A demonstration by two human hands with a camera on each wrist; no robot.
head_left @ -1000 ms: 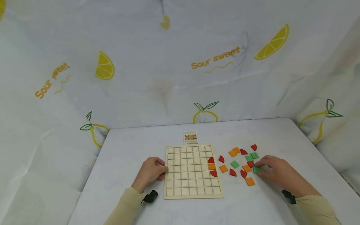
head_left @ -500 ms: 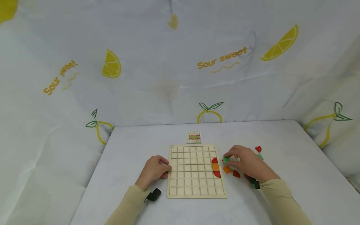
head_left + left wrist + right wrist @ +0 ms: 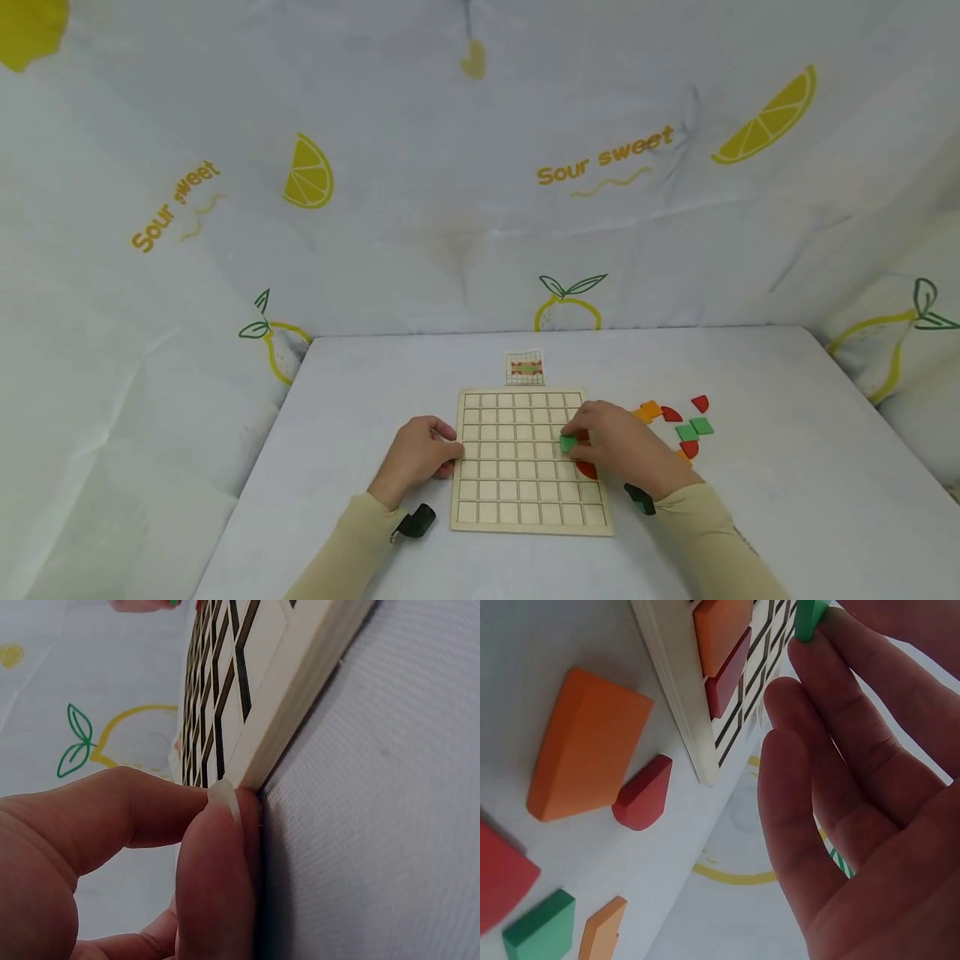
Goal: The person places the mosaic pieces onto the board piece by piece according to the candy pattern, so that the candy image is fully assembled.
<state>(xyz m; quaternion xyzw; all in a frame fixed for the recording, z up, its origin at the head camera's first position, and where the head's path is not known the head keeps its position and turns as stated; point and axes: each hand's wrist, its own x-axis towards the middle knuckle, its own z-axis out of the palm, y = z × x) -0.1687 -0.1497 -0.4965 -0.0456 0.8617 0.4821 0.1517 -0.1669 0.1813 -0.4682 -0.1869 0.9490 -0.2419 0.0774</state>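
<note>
A wooden grid board (image 3: 517, 490) lies flat in the head view. My left hand (image 3: 414, 457) grips its left edge, thumb and forefinger right at the rim in the left wrist view. Over the right part of the grid, my right hand (image 3: 622, 450) pinches a green square tile (image 3: 567, 443) between fingertips and thumb. Red quarter-round tiles (image 3: 587, 471) sit in the board's rightmost column, partly covered by that hand. Between them, an orange square tile (image 3: 721, 634) shows in its cell in the right wrist view.
Loose tiles lie right of the board: red quarter-rounds (image 3: 700, 404), green squares (image 3: 701, 426) and orange squares (image 3: 651, 409), some hidden behind the right hand. A small pattern card (image 3: 524, 367) rests beyond the board's far edge. A white printed cloth (image 3: 420, 250) hangs behind the table.
My right hand has picked up the green tile from the loose pieces and carried it left over the board. The left hand stays at the board's edge. The head view has shifted slightly.
</note>
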